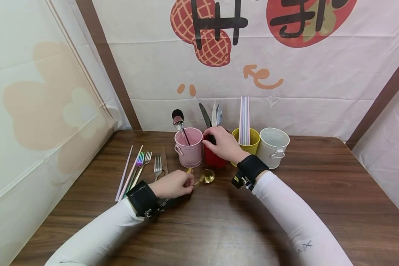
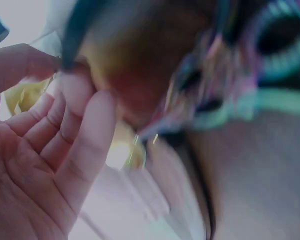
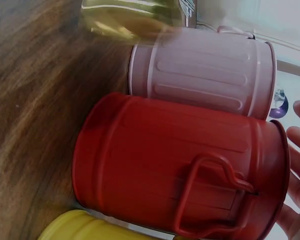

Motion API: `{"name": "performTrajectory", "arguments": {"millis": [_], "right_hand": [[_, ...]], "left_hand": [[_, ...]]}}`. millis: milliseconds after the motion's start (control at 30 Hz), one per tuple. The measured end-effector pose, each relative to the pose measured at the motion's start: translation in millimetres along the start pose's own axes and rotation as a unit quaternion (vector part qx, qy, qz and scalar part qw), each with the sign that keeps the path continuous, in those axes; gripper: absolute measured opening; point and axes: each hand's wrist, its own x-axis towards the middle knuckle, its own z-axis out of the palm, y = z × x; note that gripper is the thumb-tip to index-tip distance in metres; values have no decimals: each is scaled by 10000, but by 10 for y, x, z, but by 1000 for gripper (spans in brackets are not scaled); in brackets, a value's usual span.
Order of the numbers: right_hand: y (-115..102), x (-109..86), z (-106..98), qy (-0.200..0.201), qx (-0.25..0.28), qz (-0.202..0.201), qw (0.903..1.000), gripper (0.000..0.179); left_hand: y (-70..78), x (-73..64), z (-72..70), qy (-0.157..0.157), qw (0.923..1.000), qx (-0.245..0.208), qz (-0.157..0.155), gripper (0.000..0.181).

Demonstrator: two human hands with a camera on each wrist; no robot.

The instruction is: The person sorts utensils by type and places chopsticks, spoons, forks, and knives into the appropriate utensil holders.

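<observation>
Just below and left of the middle, the left hand [image 1: 173,183] is pinching the handle of a gold spoon [image 1: 207,176]. The spoon is lying sideways, tilting slightly up, its round bowl pointing right. Above it, the right hand [image 1: 224,142] is bending its fingers over a red bucket [image 1: 214,158]; I cannot tell if they are gripping.
</observation>
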Motion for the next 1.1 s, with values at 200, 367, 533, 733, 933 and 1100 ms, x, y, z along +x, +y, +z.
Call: {"name": "performTrajectory", "arguments": {"millis": [200, 367, 533, 733, 933, 1100], "right_hand": [[23, 75, -3, -222, -52, 155, 9996, 39], [22, 131, 52, -573, -202, 388, 9974, 66], [27, 164, 102, -685, -486, 492, 9952, 80], [11, 169, 146, -738, -935, 539, 9914, 80], [7, 155, 207, -588, -1129, 532, 9904, 71], [-1, 141, 234, -445, -1086, 568, 9915, 65]], "left_hand": [[-89, -218, -363, 68, 9967, -768, -240, 10], [-144, -391, -691, 256, 9879, -1444, -498, 5], [-183, -394, -927, 1351, 9600, -2352, -687, 4], [-191, -224, -1083, 2920, 8896, -3504, -224, 11], [-168, 25, -1145, 3978, 8291, -3925, -180, 6], [-204, 200, -1130, 4347, 8256, -3549, -586, 10]]}}
